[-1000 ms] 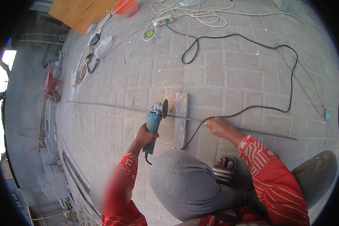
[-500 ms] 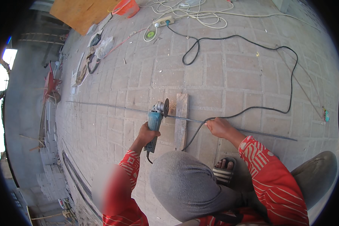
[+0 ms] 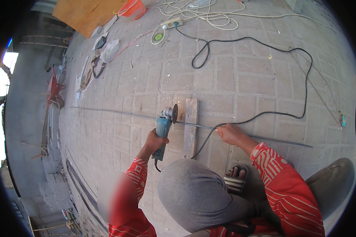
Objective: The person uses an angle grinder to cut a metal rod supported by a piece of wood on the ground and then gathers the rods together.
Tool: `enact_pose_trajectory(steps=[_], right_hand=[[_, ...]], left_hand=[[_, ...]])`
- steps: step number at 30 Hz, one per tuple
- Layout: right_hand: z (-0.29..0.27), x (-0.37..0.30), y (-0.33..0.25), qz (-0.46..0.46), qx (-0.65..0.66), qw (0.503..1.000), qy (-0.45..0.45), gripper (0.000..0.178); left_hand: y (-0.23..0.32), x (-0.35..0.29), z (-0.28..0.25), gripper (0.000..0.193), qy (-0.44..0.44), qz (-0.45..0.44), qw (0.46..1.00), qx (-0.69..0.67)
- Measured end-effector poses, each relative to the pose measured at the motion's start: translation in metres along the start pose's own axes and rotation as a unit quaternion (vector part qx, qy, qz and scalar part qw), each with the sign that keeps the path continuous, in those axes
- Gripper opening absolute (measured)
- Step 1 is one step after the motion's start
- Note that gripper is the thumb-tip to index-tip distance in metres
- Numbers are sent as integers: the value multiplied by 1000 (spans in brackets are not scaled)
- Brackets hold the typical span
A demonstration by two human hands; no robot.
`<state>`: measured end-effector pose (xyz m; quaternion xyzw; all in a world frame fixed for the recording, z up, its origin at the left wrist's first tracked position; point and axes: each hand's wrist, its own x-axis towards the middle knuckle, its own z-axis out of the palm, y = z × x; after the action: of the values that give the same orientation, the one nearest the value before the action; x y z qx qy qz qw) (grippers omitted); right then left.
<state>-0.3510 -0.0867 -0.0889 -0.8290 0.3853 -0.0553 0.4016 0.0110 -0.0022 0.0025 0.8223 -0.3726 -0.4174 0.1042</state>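
My left hand (image 3: 155, 141) is wrapped round the teal body of an angle grinder (image 3: 162, 128). Its dark cutting disc (image 3: 175, 113) stands upright against a long thin steel rod (image 3: 203, 126), and orange sparks fly up beyond it. The rod runs across the paving from left to right. It rests over a short wooden plank (image 3: 191, 111) just right of the disc. To the right of the plank, my right hand (image 3: 230, 133) grips the rod, with the fingers closed round it. The grinder's dark cord (image 3: 261, 113) passes by this hand.
A power strip (image 3: 173, 23) with coiled white cable (image 3: 225, 24) lies at the far side, near an orange bucket (image 3: 133, 9). A red wheelbarrow (image 3: 53, 89) stands far left. Several dark rods (image 3: 78, 181) lie at left. My knee (image 3: 194, 193) is close below the plank.
The sparks spread wider and farther above the disc now. Both hands, the grinder and the rod stay almost in the same place.
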Motion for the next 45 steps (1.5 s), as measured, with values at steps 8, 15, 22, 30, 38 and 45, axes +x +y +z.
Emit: enact_pose_trajectory(steps=[8,15,22,30,38,45], right_hand=[[7,2,3,-7,0,1000,4,35],[7,2,3,-5,2,1000,4,36],[1,1,-2,-1,3,1000,-2,37],[-4,4,-2,-5,1,999,-38,37],[-169,25,-65,4,-195,944,-266,34],[-291,-48,-116,-209,-13,977,29,53]], left_hand=[[3,-12,-4,58,10,-4,1000,4],[6,-22,-6,58,4,-3,1000,10],[0,-16,-5,60,10,-4,1000,10],[15,-13,-15,41,11,-11,997,-75],[161,-18,-45,33,-122,19,907,-403],[344,-60,4,30,-251,87,776,-572]])
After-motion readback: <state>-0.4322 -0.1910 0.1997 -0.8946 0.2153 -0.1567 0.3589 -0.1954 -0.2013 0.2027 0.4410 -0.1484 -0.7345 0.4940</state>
